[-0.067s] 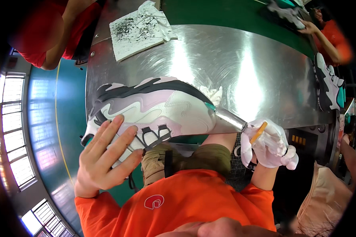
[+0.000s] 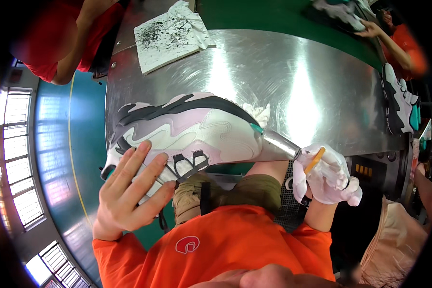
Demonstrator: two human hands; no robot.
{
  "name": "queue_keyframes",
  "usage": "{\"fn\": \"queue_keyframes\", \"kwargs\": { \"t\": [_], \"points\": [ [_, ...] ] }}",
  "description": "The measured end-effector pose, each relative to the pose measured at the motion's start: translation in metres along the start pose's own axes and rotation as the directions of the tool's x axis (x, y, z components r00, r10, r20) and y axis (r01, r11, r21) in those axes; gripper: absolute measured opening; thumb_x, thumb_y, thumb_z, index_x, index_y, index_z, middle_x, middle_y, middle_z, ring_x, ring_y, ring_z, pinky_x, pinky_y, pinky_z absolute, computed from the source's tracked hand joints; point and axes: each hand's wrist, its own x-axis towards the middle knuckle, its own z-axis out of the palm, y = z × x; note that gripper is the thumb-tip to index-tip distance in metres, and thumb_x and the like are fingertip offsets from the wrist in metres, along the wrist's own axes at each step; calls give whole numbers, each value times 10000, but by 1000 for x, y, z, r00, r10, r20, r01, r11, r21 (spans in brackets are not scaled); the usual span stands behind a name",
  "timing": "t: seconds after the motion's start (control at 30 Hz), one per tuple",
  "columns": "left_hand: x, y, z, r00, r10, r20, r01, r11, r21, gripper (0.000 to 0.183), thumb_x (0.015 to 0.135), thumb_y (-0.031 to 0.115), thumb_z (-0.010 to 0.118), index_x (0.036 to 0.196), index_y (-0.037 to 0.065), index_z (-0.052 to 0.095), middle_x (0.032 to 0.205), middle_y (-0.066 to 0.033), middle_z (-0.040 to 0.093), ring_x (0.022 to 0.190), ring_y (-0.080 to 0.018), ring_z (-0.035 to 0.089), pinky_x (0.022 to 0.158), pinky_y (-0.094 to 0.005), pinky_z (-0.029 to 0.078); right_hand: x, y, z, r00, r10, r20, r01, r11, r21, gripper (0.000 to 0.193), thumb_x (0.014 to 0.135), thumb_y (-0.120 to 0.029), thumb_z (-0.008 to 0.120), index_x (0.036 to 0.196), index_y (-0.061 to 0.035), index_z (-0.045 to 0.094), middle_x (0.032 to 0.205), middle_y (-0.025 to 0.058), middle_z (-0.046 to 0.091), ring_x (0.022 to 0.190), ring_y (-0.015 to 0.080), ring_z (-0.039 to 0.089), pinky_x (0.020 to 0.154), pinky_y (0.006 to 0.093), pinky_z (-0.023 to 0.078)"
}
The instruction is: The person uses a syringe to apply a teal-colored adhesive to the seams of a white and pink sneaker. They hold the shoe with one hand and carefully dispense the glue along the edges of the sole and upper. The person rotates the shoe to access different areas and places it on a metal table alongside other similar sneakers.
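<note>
A white, pale lilac and dark grey sneaker (image 2: 230, 137) lies on its side at the table's near edge, its sole facing away from me. My bare left hand (image 2: 132, 197) rests on the near left part of its upper, fingers stretched and spread. White-gloved, my right hand (image 2: 329, 175) is closed around a tool that looks like a hot-air gun (image 2: 281, 145). The metal nozzle points at the sneaker's right end, beside a small teal patch; whether they touch I cannot tell. A yellow-orange strip shows at the glove, which hides most of the tool's body.
On the metal tabletop (image 2: 261, 62) lies a white, black-smudged board (image 2: 170, 45) with a crumpled cloth. A white wad (image 2: 258, 114) sits behind the sneaker. Another sneaker (image 2: 399, 101) stands far right. Co-workers are at far left and far right, one holding a shoe (image 2: 338, 13).
The co-worker's shoe at the far right has shifted left. My hands, the sneaker and the tool hold nearly the same places, with only a slight shift of the view.
</note>
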Motion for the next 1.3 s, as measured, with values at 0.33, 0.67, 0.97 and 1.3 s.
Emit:
{"fn": "queue_keyframes", "kwargs": {
  "t": [0.33, 0.67, 0.97, 1.3],
  "points": [
    [-20, 32, 24, 998, -50, -47, 57, 985, 161, 95, 886, 185, 672, 959, 126, 690, 1153, -188, 670, 1095, -441, 638, 853, -508, 570, -22, 30, 19, 967, -44, -251, 55, 998, 38, 1193, 501, -567, 815, 1333, 176, 391, 980, 276, 593, 691, 308, 636, 584, 329, 552],
    [-27, 21, 39, 998, -15, -63, 27, 981, 193, 121, 888, 145, 662, 1002, 119, 693, 1163, -196, 662, 1100, -436, 635, 874, -505, 563, -21, 52, 42, 922, -78, -379, 93, 995, 21, 1233, 489, -615, 788, 1373, 139, 374, 1072, 261, 564, 671, 281, 614, 594, 308, 519],
    [-22, -7, 37, 1000, -17, -23, 20, 993, 120, 171, 859, 164, 686, 1022, 115, 685, 1166, -205, 661, 1107, -435, 631, 880, -493, 555, -2, 53, 67, 919, -65, -389, 52, 998, -43, 914, 715, -428, 746, 1346, 135, 399, 1080, 239, 603, 721, 263, 640, 695, 335, 568],
    [19, -33, 3, 990, -99, 96, 112, 984, -135, 347, 677, 126, 761, 1007, 58, 679, 1177, -199, 655, 1103, -417, 634, 896, -450, 540, -12, 73, 58, 958, -7, -285, 19, 999, 39, 947, 607, -91, 810, 1416, 86, 350, 1182, 155, 565, 964, 198, 578, 804, 284, 514]
  ]
}}
